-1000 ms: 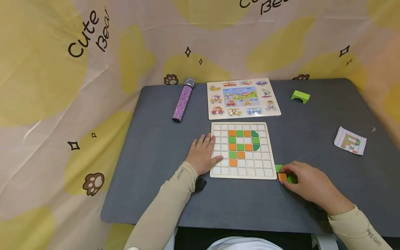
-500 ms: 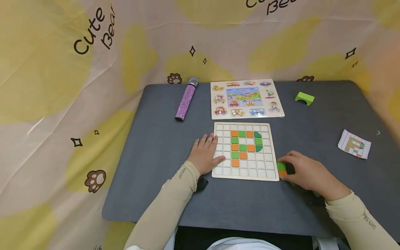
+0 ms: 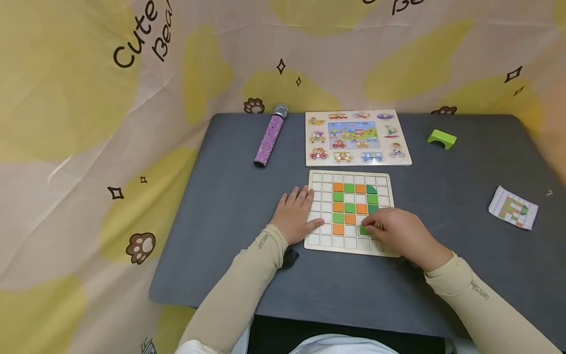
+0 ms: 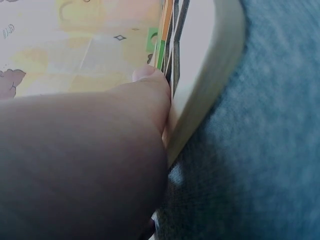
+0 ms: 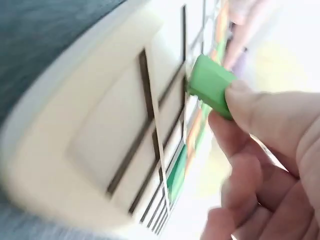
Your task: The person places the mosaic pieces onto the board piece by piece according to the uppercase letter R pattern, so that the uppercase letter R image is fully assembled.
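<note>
A wooden grid board (image 3: pixel 325 241) lies on the table, partly filled with orange tiles (image 3: pixel 338 229), light green tiles (image 3: pixel 349 188) and dark green curved pieces (image 3: pixel 371 189). My left hand (image 3: pixel 294 216) rests along the board's left edge, fingers straight and thumb on the grid. Between thumb and forefinger my right hand (image 3: pixel 403 232) pinches a green tile (image 5: pixel 210 85) over the lower right part of the grid. In the right wrist view the tile is tilted against the board's face; whether it touches a cell I cannot tell. The right hand covers the board's lower right cells.
Behind the board lies a vehicle picture puzzle (image 3: pixel 352 135), with a glittery purple microphone (image 3: pixel 269 137) to its left. A green arch block (image 3: pixel 442 139) stands at the back right. A paper pattern card (image 3: pixel 514 208) lies on the right of the table (image 3: pixel 221 196).
From beside the board's right edge, my right hand has picked up a green tile and moved left over the grid. The left hand has stayed on the board. The head view has shifted slightly.
</note>
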A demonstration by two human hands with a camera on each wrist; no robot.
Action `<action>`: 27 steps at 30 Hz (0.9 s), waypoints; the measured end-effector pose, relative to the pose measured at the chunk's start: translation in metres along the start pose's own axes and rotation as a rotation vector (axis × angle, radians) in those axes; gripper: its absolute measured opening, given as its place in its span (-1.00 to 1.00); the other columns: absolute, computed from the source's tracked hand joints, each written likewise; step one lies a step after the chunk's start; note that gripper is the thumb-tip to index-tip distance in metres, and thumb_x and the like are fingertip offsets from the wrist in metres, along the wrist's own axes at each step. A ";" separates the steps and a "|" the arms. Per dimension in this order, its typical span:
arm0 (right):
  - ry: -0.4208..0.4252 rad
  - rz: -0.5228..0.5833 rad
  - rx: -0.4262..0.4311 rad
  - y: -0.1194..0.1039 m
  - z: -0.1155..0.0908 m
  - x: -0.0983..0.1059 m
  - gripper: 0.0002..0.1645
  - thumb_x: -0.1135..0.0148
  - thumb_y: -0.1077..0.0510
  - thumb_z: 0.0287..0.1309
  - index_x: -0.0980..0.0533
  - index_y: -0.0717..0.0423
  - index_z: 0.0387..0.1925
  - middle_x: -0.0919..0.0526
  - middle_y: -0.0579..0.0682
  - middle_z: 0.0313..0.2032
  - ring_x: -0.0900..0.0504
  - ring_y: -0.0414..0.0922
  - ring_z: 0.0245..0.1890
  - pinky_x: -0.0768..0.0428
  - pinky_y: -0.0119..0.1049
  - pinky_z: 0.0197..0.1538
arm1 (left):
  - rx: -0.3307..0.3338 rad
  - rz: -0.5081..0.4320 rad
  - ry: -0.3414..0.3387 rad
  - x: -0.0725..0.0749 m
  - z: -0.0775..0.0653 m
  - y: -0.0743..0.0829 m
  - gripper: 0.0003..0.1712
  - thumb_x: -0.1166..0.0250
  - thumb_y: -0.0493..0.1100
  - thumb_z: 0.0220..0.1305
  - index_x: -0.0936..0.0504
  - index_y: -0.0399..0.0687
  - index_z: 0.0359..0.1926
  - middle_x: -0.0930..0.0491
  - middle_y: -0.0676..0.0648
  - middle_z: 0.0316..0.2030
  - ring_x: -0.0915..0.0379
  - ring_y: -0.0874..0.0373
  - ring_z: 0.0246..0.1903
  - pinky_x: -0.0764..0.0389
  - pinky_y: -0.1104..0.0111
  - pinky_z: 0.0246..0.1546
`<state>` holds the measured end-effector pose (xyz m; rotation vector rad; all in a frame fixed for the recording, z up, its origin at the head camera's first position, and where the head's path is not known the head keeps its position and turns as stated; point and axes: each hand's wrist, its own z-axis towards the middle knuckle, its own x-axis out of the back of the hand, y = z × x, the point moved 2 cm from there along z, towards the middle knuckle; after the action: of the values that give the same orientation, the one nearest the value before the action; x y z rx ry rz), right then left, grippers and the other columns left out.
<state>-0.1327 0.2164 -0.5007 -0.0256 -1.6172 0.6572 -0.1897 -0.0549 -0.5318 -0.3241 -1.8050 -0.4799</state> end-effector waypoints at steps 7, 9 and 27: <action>0.046 -0.081 0.131 -0.004 -0.001 -0.011 -0.84 -0.61 0.24 0.16 -0.86 0.02 -0.20 -0.80 -0.10 -0.20 -0.73 -0.07 -0.21 -0.75 -0.06 -0.20 | -0.017 -0.012 0.007 0.002 0.000 0.004 0.04 0.03 0.43 0.60 0.10 -0.09 0.74 0.12 -0.15 0.71 0.26 -0.15 0.67 0.11 -0.09 0.62; 0.018 -0.064 0.163 -0.004 -0.005 -0.010 -0.80 -0.59 0.24 0.18 -0.86 0.01 -0.13 -0.80 -0.09 -0.14 -0.75 -0.05 -0.15 -0.76 -0.04 -0.13 | -0.014 -0.008 0.012 0.002 -0.001 0.004 0.04 0.02 0.43 0.60 0.09 -0.09 0.74 0.12 -0.15 0.70 0.25 -0.14 0.67 0.10 -0.09 0.62; -0.218 0.040 -0.120 0.073 -0.080 0.021 -0.25 -0.78 0.12 -0.09 -0.68 0.08 0.19 -0.62 0.04 0.02 -0.62 0.01 -0.05 -0.71 0.09 -0.03 | -0.019 0.001 0.027 0.002 -0.002 0.002 0.04 0.02 0.43 0.60 0.07 -0.11 0.74 0.10 -0.16 0.70 0.22 -0.16 0.67 0.08 -0.10 0.61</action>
<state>-0.0887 0.3171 -0.5121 -0.0768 -1.8695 0.6085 -0.1881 -0.0539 -0.5288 -0.3296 -1.7752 -0.4988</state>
